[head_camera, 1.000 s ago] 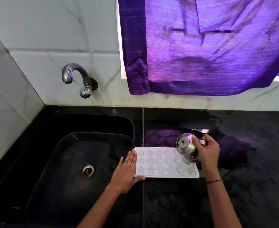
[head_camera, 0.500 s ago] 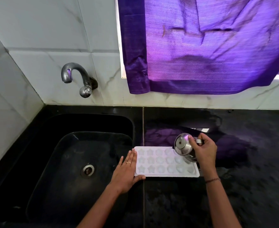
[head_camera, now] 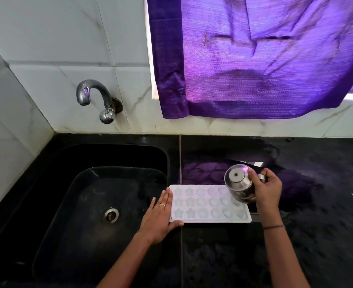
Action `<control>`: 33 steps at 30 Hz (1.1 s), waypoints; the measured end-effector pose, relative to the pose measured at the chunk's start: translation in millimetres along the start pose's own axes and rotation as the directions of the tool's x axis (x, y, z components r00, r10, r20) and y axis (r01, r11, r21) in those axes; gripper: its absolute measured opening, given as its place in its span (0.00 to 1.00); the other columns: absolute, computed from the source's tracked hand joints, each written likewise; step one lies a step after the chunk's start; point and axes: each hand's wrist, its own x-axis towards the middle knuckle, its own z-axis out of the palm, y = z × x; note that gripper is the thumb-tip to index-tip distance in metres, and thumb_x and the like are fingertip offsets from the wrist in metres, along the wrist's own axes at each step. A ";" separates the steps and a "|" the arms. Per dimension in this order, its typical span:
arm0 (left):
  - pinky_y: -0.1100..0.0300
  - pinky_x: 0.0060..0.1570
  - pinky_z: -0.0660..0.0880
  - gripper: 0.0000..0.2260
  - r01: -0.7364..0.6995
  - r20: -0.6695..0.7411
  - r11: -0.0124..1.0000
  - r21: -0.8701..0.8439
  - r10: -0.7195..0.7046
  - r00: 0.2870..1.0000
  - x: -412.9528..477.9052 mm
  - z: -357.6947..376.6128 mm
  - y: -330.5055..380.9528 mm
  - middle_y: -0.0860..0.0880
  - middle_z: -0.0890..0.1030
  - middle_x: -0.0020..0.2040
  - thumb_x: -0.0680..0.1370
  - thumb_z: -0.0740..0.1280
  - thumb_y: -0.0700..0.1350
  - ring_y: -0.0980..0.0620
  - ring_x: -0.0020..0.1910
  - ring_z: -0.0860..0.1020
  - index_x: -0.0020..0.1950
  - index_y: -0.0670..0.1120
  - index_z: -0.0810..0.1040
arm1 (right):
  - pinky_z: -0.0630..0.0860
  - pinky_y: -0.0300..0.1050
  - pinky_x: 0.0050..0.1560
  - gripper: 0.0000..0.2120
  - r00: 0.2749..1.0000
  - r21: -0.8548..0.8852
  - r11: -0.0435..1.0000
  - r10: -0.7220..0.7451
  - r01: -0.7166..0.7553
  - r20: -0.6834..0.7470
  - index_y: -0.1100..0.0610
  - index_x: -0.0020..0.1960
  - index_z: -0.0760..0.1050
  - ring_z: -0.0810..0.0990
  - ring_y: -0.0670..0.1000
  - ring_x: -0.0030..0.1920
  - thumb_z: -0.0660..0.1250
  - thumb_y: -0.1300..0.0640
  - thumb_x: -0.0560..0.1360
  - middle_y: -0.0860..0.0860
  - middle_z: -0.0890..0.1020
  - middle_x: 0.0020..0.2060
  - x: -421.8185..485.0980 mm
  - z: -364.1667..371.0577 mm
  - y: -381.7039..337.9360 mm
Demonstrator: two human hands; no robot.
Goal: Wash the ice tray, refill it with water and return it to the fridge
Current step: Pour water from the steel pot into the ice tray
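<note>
A white ice tray point(head_camera: 204, 204) with star and heart shaped cells lies flat on the black counter, just right of the sink. My left hand point(head_camera: 160, 215) lies flat against the tray's left end, fingers straight and thumb along its near edge. My right hand point(head_camera: 266, 189) grips a small steel cup point(head_camera: 239, 183) tipped on its side over the tray's right end, its base facing me. The cup's mouth and any water stream are hidden behind the cup.
A black sink point(head_camera: 71, 204) with a metal drain point(head_camera: 111, 216) takes up the left. A steel tap point(head_camera: 96, 98) juts from the tiled wall above it. A purple curtain point(head_camera: 265, 59) hangs over the wet black counter point(head_camera: 316, 225).
The cup in my right hand has shifted slightly left and farther over the tray's right cells. My left hand and the tray have stayed in place.
</note>
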 end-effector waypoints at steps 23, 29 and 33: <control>0.57 0.71 0.35 0.49 0.000 0.005 1.000 -0.010 0.000 1.000 0.4 0.4 0.2 0.52 0.30 0.72 0.58 0.31 0.76 0.56 0.72 0.32 0.70 0.46 0.28 | 0.64 0.44 0.32 0.22 0.993 -0.218 0.970 -0.100 0.110 0.055 0.56 0.29 0.61 0.63 0.49 0.31 0.73 0.58 0.71 0.51 0.66 0.26 1.7 -14.7 1.9; 0.57 0.71 0.35 0.50 -0.005 0.004 1.000 -0.020 0.005 1.000 0.0 1.3 -0.9 0.52 0.31 0.72 0.57 0.28 0.77 0.56 0.72 0.32 0.70 0.46 0.28 | 0.64 0.44 0.31 0.22 0.993 -0.246 0.962 -0.103 0.114 0.058 0.55 0.29 0.60 0.63 0.48 0.30 0.73 0.58 0.71 0.51 0.66 0.26 1.8 -15.2 4.7; 0.57 0.71 0.35 0.50 -0.003 0.003 1.000 -0.016 0.004 1.000 0.0 0.7 -0.3 0.52 0.30 0.72 0.57 0.29 0.77 0.56 0.72 0.32 0.70 0.46 0.28 | 0.64 0.43 0.30 0.23 0.994 -0.248 0.963 -0.100 0.108 0.042 0.55 0.28 0.60 0.63 0.48 0.29 0.73 0.57 0.71 0.50 0.66 0.25 1.1 -14.8 4.5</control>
